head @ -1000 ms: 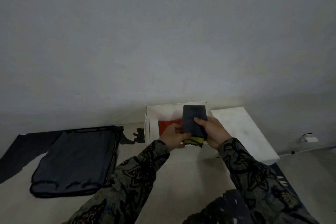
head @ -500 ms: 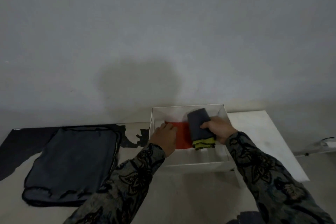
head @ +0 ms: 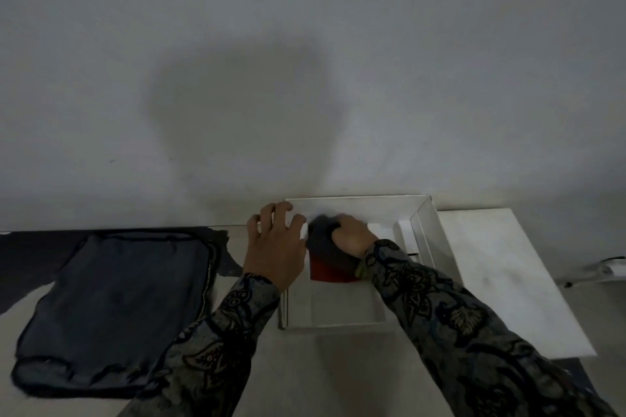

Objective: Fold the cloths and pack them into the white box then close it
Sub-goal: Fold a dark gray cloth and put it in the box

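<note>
The folded dark cloth [head: 320,242] sits inside the white box [head: 420,230], toward its far left corner, lying on top of a red cloth [head: 327,272] whose near edge shows beneath it. The right hand [head: 350,237] is down in the box with fingers curled over the dark cloth, pressing it into place. The left hand [head: 276,244] rests at the box's left wall, fingers spread and loose, holding nothing and seemingly steadying the box. The right half of the box looks unfilled. Just right of the box lies a flat white lid [head: 501,278] on the desk [head: 338,369]. Well to the left of the box, a large dark cloth [head: 111,305] lies spread flat and unfolded. This looks like the packing step for one cloth; next, I'd judge, the hands must let go, reach left for the spread cloth and fold it small enough to fit.
</note>
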